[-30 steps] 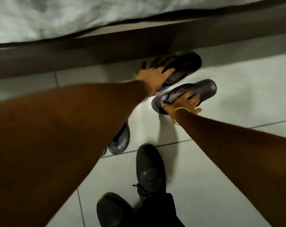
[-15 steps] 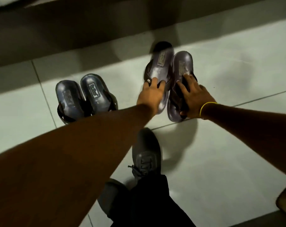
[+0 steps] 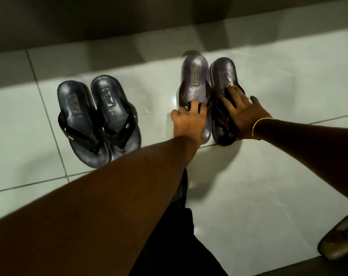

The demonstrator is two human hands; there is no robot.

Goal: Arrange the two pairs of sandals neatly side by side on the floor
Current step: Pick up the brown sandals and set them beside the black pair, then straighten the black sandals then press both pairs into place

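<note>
Two pairs of dark sandals lie on the pale tiled floor (image 3: pixel 249 186), heels pointing away from me. The black-strapped pair (image 3: pixel 97 116) rests at the left, its two sandals touching side by side, with no hand on it. The brownish pair is at the right. My left hand (image 3: pixel 189 120) is curled over the strap of that pair's left sandal (image 3: pixel 195 80). My right hand (image 3: pixel 243 116), with a yellow band at the wrist, lies over the strap of its right sandal (image 3: pixel 224 76), fingers wrapped around it. These two sandals touch along their sides.
A dark wall base (image 3: pixel 129 20) runs along the top, just behind the sandals. A brown object (image 3: pixel 340 240) sticks in at the lower right edge. My dark trouser leg and shoe (image 3: pixel 181 196) stand below my left forearm.
The brownish sandals lay angled near the wall base a second ago. Both hands have turned them parallel and side by side. The black-strapped pair has come into view and has not shifted.
</note>
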